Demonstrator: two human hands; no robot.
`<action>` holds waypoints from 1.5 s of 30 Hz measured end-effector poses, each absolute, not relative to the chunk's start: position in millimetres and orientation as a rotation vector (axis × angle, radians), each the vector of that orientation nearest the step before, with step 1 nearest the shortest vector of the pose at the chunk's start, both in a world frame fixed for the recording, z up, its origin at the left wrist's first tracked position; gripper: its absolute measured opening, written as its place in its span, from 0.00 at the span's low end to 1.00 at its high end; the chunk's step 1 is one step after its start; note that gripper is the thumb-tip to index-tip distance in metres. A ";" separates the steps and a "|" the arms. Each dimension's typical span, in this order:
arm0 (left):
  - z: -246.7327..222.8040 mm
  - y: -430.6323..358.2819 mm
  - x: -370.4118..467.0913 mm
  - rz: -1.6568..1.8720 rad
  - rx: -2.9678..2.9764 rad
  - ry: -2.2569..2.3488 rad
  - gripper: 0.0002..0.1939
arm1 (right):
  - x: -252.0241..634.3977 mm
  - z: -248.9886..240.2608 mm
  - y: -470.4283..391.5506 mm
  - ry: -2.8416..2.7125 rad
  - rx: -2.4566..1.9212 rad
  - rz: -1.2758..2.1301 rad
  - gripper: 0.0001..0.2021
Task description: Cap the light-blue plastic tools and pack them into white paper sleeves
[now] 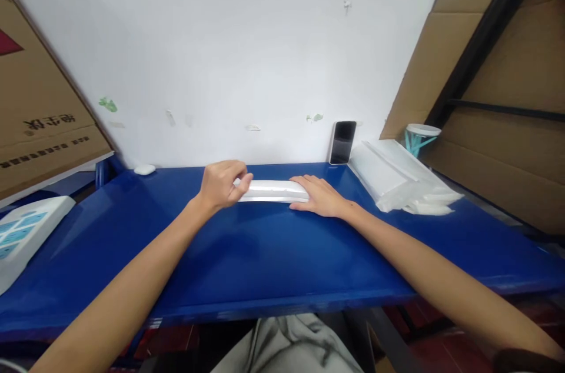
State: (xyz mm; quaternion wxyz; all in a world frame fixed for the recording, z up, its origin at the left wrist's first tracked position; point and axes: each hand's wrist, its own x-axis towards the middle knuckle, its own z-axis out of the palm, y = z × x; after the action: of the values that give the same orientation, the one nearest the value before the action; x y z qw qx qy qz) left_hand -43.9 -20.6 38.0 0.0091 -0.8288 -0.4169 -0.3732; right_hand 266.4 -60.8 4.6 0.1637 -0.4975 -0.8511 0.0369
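Note:
A long, narrow white plastic bundle, glossy and folded or rolled, lies crosswise on the blue table. My left hand is closed at its left end, fingers curled and thumb along the edge. Around the right end is my right hand, its fingers over the top and the thumb at the near side. Both ends of the bundle are partly hidden by my hands, and I cannot make out its exact kind.
Right of my hands lies a stack of white plastic bags, with a phone leaning on the wall and a cup of teal sticks behind. At left are a white device with blue keys, a small white object and a cardboard box.

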 end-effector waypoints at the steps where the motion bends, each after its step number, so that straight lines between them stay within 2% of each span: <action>1: 33.0 -13.9 -53.9 -1.048 -2.542 -1.413 0.21 | 268.3 5.6 -60.7 -2.429 -1.429 0.114 0.36; 4: 17.9 3.4 -77.7 -0.727 -2.426 -1.827 0.28 | 273.4 9.7 -62.7 -2.427 -1.432 0.158 0.36; 7: 10.8 9.0 -85.9 -0.688 -2.527 -1.985 0.31 | 275.2 14.7 -66.0 -2.430 -1.486 0.178 0.35; 14: 7.6 1.4 -64.2 -0.636 -2.799 -1.698 0.25 | 274.8 28.0 -72.9 -2.506 -1.589 0.052 0.32; 19: 0.3 5.2 -59.9 -0.666 -2.706 -1.667 0.22 | 275.9 28.3 -75.2 -2.580 -1.588 -0.140 0.30; 23: -1.1 7.2 -65.3 -0.597 -2.663 -1.586 0.24 | 273.6 29.6 -74.3 -2.601 -1.630 -0.202 0.28; 26: 1.2 9.5 -74.1 -0.567 -2.766 -1.490 0.25 | 272.5 34.4 -70.7 -2.645 -1.639 -0.155 0.29; 30: 2.9 14.6 -89.3 -0.716 -2.987 -1.386 0.23 | 271.7 42.0 -59.7 -2.704 -1.645 -0.072 0.29; 35: -0.3 19.1 -100.2 -0.903 -2.870 -1.427 0.18 | 262.1 61.2 -37.7 -2.790 -1.686 -0.104 0.32; 39: 1.0 20.6 -101.6 -0.857 -2.559 -1.642 0.16 | 243.2 86.1 -16.9 -2.837 -1.822 -0.020 0.34; 43: 2.9 22.3 -107.2 -0.631 -2.344 -1.985 0.25 | 220.6 106.5 4.0 -2.875 -1.810 0.280 0.34; 45: 1.9 23.2 -112.6 -0.637 -2.269 -2.082 0.24 | 208.8 113.9 12.6 -2.892 -1.778 0.346 0.32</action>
State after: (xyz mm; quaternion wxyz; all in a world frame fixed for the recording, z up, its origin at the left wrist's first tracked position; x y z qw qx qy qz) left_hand -112.6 23.2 1.9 -0.0014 -0.7216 -0.6620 -0.2027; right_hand 208.8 12.6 113.9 -0.1351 -0.5163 -0.8397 0.1005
